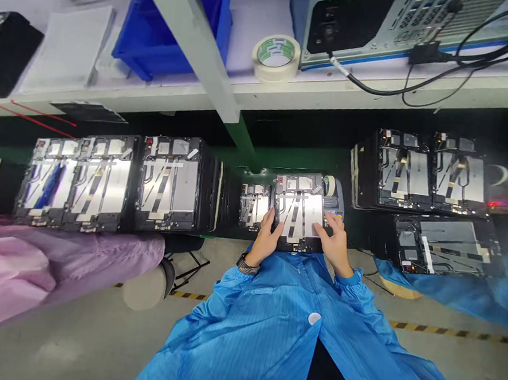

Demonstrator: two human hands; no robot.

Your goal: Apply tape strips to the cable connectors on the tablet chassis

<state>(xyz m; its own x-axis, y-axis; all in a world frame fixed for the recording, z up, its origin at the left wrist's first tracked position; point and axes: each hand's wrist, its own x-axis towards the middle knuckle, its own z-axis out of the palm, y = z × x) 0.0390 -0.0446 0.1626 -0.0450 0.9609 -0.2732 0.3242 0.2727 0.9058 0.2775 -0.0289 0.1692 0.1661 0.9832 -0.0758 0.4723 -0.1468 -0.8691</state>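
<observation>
An opened tablet chassis (301, 207) with silver plates and flat cables lies on the bench edge straight ahead. My left hand (265, 239) grips its left side, fingers curled over the edge. My right hand (334, 241) presses on its right side, fingers laid over the plate and closed together. A smaller-looking chassis (254, 206) sits just left of it. A small tape roll (329, 185) stands behind the held chassis. I wear blue sleeves and a wristwatch (245, 264) on the left wrist.
Stacks of similar chassis stand at left (108, 181) and right (431, 172), one more (446, 245) lower right. A shelf above carries a blue bin (160, 35), a tape roll (276, 56) and a cabled machine (376, 20). A person in pink (39, 257) sits left.
</observation>
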